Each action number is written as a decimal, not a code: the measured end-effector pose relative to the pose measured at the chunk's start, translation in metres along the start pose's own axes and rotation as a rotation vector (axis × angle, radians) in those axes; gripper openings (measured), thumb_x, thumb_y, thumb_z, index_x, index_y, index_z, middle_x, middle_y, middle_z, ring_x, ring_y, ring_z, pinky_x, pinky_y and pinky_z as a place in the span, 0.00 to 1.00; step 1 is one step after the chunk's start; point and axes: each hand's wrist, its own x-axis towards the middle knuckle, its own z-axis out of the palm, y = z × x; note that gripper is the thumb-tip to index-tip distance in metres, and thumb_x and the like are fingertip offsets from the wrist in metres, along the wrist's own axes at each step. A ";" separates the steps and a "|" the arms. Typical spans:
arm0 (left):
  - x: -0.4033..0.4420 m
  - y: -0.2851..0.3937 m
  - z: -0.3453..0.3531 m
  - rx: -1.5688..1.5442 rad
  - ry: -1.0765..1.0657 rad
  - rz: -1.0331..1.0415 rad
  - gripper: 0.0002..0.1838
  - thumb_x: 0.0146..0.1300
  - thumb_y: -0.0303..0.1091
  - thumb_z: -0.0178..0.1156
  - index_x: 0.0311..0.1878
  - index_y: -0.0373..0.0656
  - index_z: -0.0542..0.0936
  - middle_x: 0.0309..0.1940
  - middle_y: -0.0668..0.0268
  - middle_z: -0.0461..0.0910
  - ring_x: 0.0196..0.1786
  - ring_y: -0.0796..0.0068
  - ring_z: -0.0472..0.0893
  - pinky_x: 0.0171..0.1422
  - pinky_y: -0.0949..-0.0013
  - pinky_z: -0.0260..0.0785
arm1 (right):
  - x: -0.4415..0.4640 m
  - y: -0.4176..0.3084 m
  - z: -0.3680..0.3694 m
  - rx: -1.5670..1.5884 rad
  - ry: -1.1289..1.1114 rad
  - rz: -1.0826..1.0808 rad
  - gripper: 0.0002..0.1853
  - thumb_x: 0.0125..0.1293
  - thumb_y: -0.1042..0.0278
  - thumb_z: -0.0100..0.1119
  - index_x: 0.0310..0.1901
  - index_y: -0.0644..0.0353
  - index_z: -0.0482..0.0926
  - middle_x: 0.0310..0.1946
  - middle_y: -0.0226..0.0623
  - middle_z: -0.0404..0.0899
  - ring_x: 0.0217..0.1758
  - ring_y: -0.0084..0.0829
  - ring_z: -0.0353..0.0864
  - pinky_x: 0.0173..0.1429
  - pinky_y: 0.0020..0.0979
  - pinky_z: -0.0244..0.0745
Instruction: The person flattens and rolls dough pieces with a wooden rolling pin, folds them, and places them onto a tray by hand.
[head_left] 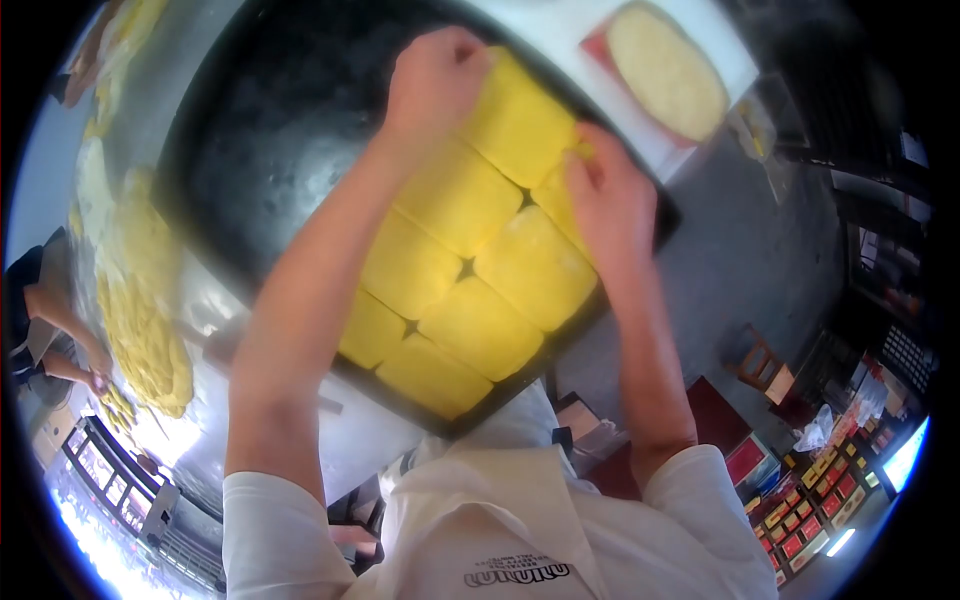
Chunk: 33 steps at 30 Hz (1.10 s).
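A flat yellow square that looks like dough is at the far end of a large black baking tray. My left hand grips its upper left edge, fingers curled. At its right corner my right hand is closed too, the fingertips pinching the edge. Several similar yellow squares, such as one dough square in the near row, lie side by side in the tray with small dark gaps at their corners. A further square is partly hidden under my right hand.
Left of the tray lies a long heap of yellow dough pieces. Beyond it a co-worker's hands are over small yellow pieces. A pale oval slab rests on something red at upper right. A wooden chair stands on the floor at right.
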 end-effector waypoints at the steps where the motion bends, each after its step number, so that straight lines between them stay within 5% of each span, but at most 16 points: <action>1: -0.001 0.001 0.000 0.001 -0.012 -0.013 0.15 0.71 0.40 0.68 0.48 0.36 0.87 0.37 0.60 0.89 0.39 0.70 0.86 0.49 0.67 0.77 | -0.001 0.000 0.000 0.022 0.013 -0.009 0.19 0.71 0.57 0.66 0.61 0.45 0.84 0.35 0.41 0.88 0.39 0.47 0.87 0.47 0.46 0.81; 16: -0.026 -0.007 -0.035 -0.078 -0.055 -0.103 0.16 0.70 0.35 0.65 0.57 0.39 0.86 0.49 0.59 0.89 0.50 0.66 0.87 0.57 0.66 0.78 | -0.007 -0.004 -0.017 0.139 -0.084 -0.017 0.18 0.69 0.65 0.69 0.59 0.54 0.83 0.34 0.45 0.85 0.37 0.47 0.84 0.45 0.44 0.79; 22: -0.042 0.000 -0.033 0.040 -0.026 -0.069 0.20 0.68 0.29 0.64 0.63 0.39 0.83 0.55 0.57 0.87 0.55 0.61 0.87 0.62 0.63 0.78 | 0.020 -0.012 -0.007 -0.026 0.025 -0.615 0.20 0.70 0.72 0.64 0.62 0.65 0.79 0.58 0.47 0.82 0.61 0.47 0.80 0.65 0.46 0.75; 28: -0.067 -0.001 -0.023 0.221 0.117 0.203 0.19 0.67 0.23 0.64 0.62 0.37 0.82 0.59 0.52 0.84 0.60 0.52 0.84 0.66 0.62 0.77 | 0.035 -0.028 0.028 -0.164 -0.068 -0.746 0.24 0.71 0.68 0.62 0.66 0.64 0.76 0.70 0.44 0.75 0.76 0.45 0.69 0.78 0.45 0.64; 33: -0.105 0.015 -0.035 0.415 0.052 0.306 0.24 0.64 0.23 0.67 0.65 0.36 0.79 0.66 0.50 0.79 0.72 0.47 0.75 0.77 0.55 0.67 | 0.031 -0.026 0.007 -0.153 -0.045 -0.682 0.24 0.72 0.68 0.62 0.68 0.63 0.76 0.70 0.45 0.76 0.76 0.44 0.71 0.79 0.45 0.64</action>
